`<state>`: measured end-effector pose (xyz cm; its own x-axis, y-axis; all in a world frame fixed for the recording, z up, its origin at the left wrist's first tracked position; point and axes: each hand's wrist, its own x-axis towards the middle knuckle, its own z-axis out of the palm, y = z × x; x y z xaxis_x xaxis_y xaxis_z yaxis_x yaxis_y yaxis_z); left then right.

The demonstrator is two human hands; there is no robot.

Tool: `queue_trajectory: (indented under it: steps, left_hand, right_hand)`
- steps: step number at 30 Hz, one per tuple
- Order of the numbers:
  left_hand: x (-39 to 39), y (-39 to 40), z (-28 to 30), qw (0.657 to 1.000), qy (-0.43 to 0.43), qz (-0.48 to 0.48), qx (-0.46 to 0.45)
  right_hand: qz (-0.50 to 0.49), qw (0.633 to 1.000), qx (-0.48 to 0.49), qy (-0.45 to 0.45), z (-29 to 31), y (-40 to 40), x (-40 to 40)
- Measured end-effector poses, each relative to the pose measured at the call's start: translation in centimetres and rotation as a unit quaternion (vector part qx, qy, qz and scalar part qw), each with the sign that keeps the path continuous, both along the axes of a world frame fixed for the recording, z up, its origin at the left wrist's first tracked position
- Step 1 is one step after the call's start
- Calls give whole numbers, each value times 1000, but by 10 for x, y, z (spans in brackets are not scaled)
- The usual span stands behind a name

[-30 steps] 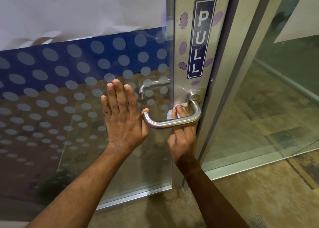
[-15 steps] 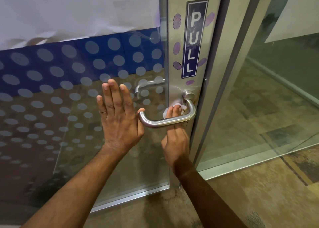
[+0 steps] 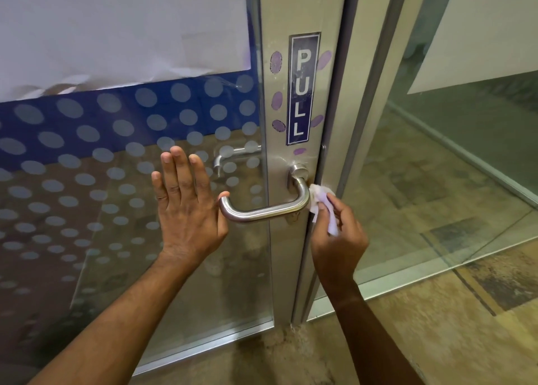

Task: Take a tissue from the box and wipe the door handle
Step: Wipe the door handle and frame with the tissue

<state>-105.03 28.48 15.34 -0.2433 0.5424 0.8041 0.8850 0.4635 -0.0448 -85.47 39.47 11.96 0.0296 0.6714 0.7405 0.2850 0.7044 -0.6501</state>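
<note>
Glass door with metal stile. Door handle (image 3: 263,208) runs horizontally, leftward from its bend. Right hand (image 3: 337,233), fingers pinching tissue (image 3: 317,199), touches the bend's right side; left hand (image 3: 186,207) spread flat on glass. Unwiped bar lies left.

Two hands show: the left hand (image 3: 186,210) and the right hand (image 3: 339,239). One tissue (image 3: 320,202). Two door handles: one steel handle (image 3: 262,210) on the near side and one second handle (image 3: 233,154) seen through the glass. One PULL sign (image 3: 302,89). Six purple fingerprint marks (image 3: 276,61) sit around that sign. One white sheet (image 3: 116,29) covers the glass.
</note>
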Motion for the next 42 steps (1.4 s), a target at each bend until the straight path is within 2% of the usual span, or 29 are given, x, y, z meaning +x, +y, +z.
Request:
queue_trajectory:
  steps: [3, 6, 13, 28, 33, 39, 42]
  left_hand:
    - [0, 1, 0, 1000, 0, -1, -3]
    - [-1, 1, -1, 1000, 5, 2, -2]
    - [-2, 2, -2, 1000, 16, 1, 7]
    - [-2, 2, -1, 1000, 16, 2, 7]
    - [-1, 2, -2, 1000, 12, -1, 7]
    - [-1, 0, 0, 1000, 1, -3, -1]
    - [-1, 0, 0, 1000, -3, -7, -3]
  right_hand:
    - [4, 998, 57, 29, 12, 12, -6]
    - [24, 997, 61, 51, 21, 22, -15]
    - [36, 995, 72, -60, 5, 17, -27]
    - [68, 993, 76, -61, 3, 15, -24]
    - [82, 992, 35, -94, -5, 6, -13]
    - [57, 994, 51, -79, 29, 16, -23]
    - [67, 992, 34, -105, 18, 11, -19]
